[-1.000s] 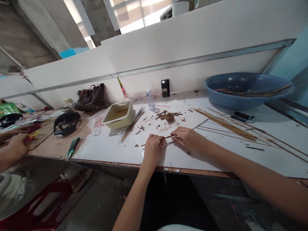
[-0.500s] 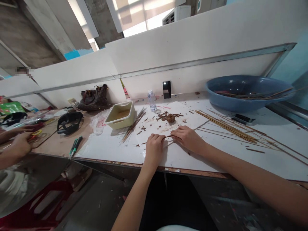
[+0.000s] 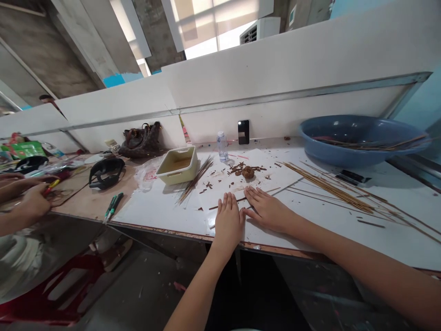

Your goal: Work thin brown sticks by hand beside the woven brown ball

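While the left hand point(image 3: 228, 221) and right hand point(image 3: 265, 211) lie flat side by side, fingers spread and pinching nothing, a thin brown stick point(image 3: 217, 207) runs beneath the left fingers to the right fingertips on a white paper sheet point(image 3: 155, 216).

Far left, a co-worker's hand point(image 3: 32, 204) sits by a small yellow-and-red tool point(image 3: 51, 187) on the bare wooden worktop point(image 3: 82, 202); then come a black curved plastic object point(image 3: 106, 172), green-handled tools point(image 3: 114, 205), a cream rectangular plastic tray point(image 3: 177, 165), a bundle of thin brown sticks point(image 3: 195, 180), a clear plastic bottle point(image 3: 222, 146), dark brown chips around a round brown lump point(image 3: 247, 172), a loose pile of straight tan sticks point(image 3: 330, 188), and a wide blue plastic basin point(image 3: 361, 156) holding more sticks point(image 3: 368, 146).
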A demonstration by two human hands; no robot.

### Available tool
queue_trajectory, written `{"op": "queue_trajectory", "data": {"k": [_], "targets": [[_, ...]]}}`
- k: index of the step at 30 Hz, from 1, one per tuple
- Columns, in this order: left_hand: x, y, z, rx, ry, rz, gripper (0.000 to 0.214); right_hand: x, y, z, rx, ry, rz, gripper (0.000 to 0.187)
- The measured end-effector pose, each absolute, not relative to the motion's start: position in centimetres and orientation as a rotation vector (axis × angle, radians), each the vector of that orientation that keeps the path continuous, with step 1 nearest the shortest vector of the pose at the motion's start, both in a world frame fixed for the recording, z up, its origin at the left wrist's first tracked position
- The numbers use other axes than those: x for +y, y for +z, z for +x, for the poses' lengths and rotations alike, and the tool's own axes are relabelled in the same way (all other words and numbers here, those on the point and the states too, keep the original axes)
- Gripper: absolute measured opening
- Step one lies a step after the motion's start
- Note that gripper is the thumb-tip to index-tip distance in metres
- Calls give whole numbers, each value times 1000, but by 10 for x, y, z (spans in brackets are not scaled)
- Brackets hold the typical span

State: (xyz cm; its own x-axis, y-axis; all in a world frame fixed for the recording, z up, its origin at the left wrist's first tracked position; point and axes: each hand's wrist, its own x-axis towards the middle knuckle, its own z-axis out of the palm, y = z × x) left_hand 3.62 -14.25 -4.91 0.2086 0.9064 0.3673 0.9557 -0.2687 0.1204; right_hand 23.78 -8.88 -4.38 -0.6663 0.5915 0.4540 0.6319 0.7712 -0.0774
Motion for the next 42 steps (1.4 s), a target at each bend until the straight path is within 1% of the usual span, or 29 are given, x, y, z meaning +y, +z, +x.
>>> {"op": "queue_trajectory", "data": {"k": [7,11,13,18,23,29,36,39,42], "targets": [[-161,-52,40,-1796,-496,-2310,54,-102,-42,243,-2580,-133,-895,76],[-171,-49,39,-1807,-415,-2337,55,-109,-48,244,-2622,-109,-931,85],[-168,-43,37,-1831,-330,-2351,57,-106,-49,244,-2648,-95,-950,88],[-141,-21,38,-1969,-149,-2350,58,-81,-42,237,-2688,-59,-949,89],[-139,-19,41,-2005,-119,-2327,60,-78,-45,236,-2698,-19,-972,97],[-175,-36,42,-1886,-185,-2319,63,-112,-57,249,-2700,-79,-956,93],[-143,-17,42,-2038,-111,-2326,63,-79,-31,229,-2775,-65,-1048,91],[-147,-18,41,-2034,-115,-2326,64,-84,-35,229,-2763,-88,-1033,93],[-169,-27,40,-1948,-151,-2346,64,-107,-50,240,-2712,-127,-997,93]]}}
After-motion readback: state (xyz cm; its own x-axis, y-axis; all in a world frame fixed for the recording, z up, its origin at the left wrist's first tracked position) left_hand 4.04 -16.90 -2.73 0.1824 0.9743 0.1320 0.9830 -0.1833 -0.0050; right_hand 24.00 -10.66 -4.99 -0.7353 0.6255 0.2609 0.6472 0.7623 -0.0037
